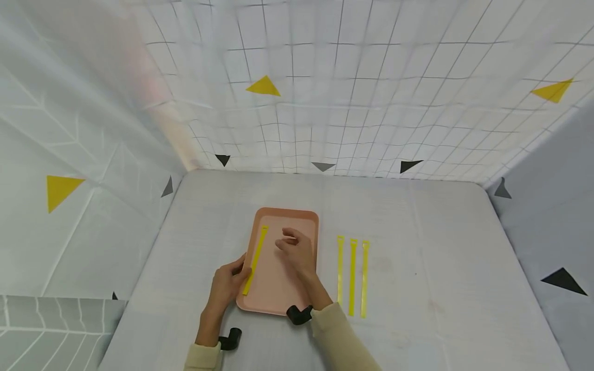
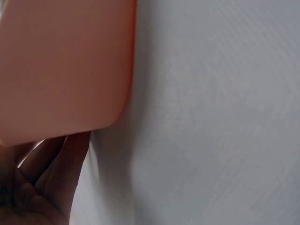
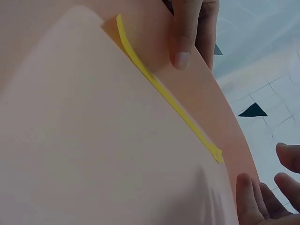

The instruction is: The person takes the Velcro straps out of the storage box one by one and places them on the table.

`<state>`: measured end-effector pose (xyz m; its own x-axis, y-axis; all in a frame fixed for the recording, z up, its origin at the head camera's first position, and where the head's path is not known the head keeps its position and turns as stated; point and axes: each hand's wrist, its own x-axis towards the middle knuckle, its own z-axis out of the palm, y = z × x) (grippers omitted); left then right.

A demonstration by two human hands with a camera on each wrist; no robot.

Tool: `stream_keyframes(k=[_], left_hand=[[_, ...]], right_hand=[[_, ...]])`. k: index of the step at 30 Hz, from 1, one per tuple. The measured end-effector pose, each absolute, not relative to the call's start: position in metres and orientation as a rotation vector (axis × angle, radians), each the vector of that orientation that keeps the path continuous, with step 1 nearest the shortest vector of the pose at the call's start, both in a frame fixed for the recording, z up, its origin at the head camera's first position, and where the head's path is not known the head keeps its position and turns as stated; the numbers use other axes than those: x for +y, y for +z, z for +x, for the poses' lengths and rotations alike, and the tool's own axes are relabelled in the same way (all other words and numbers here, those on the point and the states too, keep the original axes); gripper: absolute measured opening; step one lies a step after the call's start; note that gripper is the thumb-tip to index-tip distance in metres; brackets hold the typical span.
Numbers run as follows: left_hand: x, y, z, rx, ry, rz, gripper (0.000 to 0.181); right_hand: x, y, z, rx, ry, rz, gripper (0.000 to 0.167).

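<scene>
A pink rectangular tray (image 1: 285, 283) lies in front of me, with one flat yellow strip (image 1: 255, 260) along its left side. My left hand (image 1: 226, 284) grips the tray's left edge, thumb over the rim. In the left wrist view, the fingers of that left hand (image 2: 51, 187) pass out of sight behind the tray (image 2: 65, 70). Above the tray's right half hovers my right hand (image 1: 299, 255), fingers loosely bent and holding nothing. The right wrist view shows the strip (image 3: 159, 86) against the tray's side wall, near the left thumb (image 3: 184, 35).
Right of the tray, three more yellow strips (image 1: 352, 278) lie side by side on the white table (image 1: 417, 309). White grid-patterned sheeting (image 1: 371, 93) rises behind the table, and pale walls stand at both sides. Each wrist carries a black mount (image 1: 230, 339).
</scene>
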<state>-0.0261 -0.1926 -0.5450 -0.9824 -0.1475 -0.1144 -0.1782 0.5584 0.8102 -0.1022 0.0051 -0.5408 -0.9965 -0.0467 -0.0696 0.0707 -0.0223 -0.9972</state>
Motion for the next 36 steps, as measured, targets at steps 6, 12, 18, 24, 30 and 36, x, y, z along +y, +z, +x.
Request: stream_keyframes(k=[6, 12, 18, 24, 30, 36], left_hand=[[-0.192, -0.543, -0.026, 2.739, 1.423, -0.291, 0.049], [-0.192, -0.542, -0.026, 2.736, 1.437, -0.277, 0.049], [-0.192, -0.542, -0.026, 2.731, 1.441, -0.285, 0.049], [-0.191, -0.543, -0.027, 2.718, 1.444, -0.279, 0.05], [-0.191, -0.543, -0.027, 2.732, 1.449, -0.273, 0.048], [-0.192, -0.545, -0.027, 2.741, 1.428, -0.276, 0.049]], right_hand=[[0.002, -0.542, -0.103, 2.181, -2.153, 0.058, 0.04], [-0.003, -0.541, -0.107, 2.183, -2.171, 0.028, 0.04], [-0.01, -0.542, -0.111, 2.195, -2.105, 0.003, 0.04], [-0.015, -0.544, -0.115, 2.259, -2.026, 0.017, 0.049], [-0.019, -0.545, -0.119, 2.292, -1.971, 0.002, 0.053], [-0.027, -0.55, -0.123, 2.366, -1.9, -0.037, 0.053]])
